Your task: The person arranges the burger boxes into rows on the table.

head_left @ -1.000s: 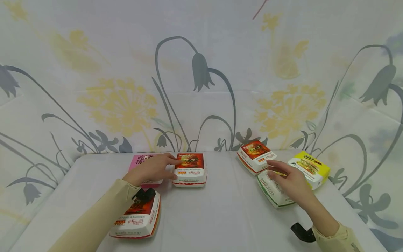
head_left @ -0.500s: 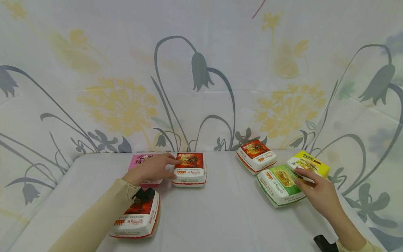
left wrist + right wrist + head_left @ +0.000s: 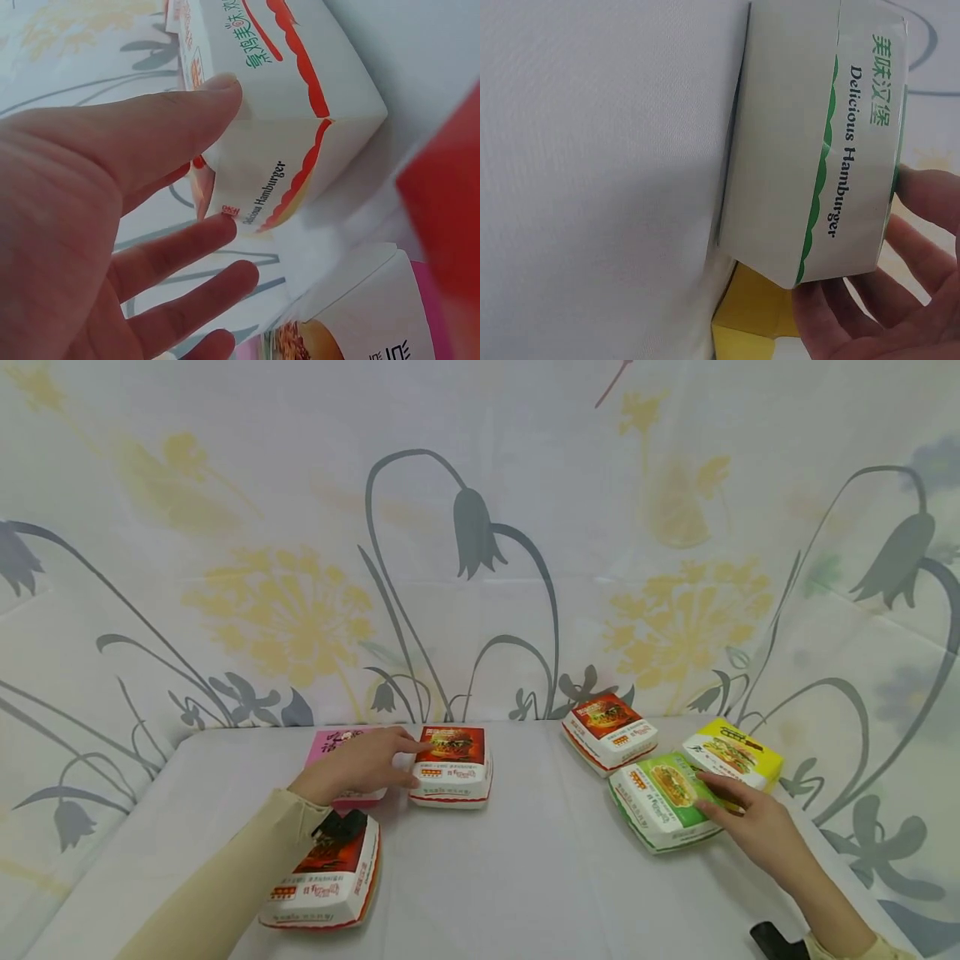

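My left hand rests against the left side of a red-topped burger box. Its thumb touches the box and its other fingers spread loosely in the left wrist view. Under that hand, a pink burger box is partly hidden. Another red-topped box sits nearer, below my left wrist. At the right, my right hand touches the right side of a green-topped burger box, fingertips on its top edge and side. A yellow burger box lies just behind.
A third red-topped box stands tilted at the back, beside the green one. White cloth covers the table, and a flower-printed curtain rises behind its back edge.
My right hand has moved right from above the green-topped box to its right side, uncovering its top. The left hand and the boxes have stayed put.
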`<state>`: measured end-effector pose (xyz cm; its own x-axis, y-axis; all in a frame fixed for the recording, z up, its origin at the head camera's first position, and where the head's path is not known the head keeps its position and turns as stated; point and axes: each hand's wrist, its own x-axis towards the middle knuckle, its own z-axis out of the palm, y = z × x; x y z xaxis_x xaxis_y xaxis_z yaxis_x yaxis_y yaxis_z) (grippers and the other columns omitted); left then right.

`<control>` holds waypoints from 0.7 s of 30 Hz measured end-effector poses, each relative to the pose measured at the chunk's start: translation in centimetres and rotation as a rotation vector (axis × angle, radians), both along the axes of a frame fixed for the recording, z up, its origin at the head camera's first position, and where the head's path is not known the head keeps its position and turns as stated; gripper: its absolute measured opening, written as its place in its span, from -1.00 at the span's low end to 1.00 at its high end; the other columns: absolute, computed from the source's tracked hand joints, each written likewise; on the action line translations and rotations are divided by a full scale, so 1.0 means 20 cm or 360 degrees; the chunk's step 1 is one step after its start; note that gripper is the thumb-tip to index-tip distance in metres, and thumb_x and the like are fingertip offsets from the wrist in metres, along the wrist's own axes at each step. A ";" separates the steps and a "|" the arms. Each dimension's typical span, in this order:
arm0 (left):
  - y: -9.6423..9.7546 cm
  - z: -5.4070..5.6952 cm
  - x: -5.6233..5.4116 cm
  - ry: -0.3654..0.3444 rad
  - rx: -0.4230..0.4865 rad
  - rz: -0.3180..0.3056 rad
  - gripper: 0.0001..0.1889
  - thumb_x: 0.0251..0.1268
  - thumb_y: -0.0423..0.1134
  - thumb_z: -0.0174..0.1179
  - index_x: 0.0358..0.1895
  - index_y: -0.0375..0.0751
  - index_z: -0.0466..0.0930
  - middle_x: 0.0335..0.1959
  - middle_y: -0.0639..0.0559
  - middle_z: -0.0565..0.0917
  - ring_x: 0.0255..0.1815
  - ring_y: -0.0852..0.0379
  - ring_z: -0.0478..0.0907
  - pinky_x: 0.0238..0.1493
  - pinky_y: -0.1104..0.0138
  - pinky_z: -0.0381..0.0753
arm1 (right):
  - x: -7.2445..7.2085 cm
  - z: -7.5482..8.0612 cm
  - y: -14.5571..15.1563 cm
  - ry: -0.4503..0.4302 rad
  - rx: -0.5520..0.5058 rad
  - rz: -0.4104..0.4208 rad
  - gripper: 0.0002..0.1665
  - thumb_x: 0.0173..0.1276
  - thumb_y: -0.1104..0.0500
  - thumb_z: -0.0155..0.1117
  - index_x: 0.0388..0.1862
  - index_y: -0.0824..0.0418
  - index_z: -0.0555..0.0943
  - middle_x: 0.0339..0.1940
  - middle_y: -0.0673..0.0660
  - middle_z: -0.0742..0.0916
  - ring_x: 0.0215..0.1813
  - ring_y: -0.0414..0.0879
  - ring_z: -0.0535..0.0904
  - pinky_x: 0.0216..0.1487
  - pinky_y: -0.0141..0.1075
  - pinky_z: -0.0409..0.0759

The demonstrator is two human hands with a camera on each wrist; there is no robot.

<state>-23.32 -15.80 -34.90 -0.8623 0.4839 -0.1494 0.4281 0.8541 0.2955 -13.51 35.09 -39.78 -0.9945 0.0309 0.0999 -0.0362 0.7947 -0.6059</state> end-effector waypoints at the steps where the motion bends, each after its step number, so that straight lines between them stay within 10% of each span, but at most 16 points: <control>1: 0.00 0.00 0.00 -0.0001 0.0013 -0.0003 -0.37 0.23 -0.01 0.39 0.39 0.08 0.49 0.28 -0.08 0.50 0.20 -0.08 0.47 0.21 -0.04 0.46 | 0.00 0.00 0.00 -0.0013 -0.0012 0.0009 -0.27 0.45 -0.12 0.26 0.36 0.37 0.45 0.29 0.45 0.54 0.26 0.39 0.46 -0.08 -0.38 0.57; 21: -0.03 0.08 0.06 0.0026 0.0583 -0.0121 -0.67 0.34 -0.10 0.32 0.10 -0.11 0.66 0.00 0.07 0.68 -0.03 0.13 0.57 -0.03 0.18 0.55 | 0.01 -0.03 -0.07 -0.0143 -0.0232 0.0108 -0.32 0.42 -0.07 0.30 0.36 0.31 0.49 0.40 0.37 0.46 0.33 0.29 0.42 -0.09 -0.57 0.46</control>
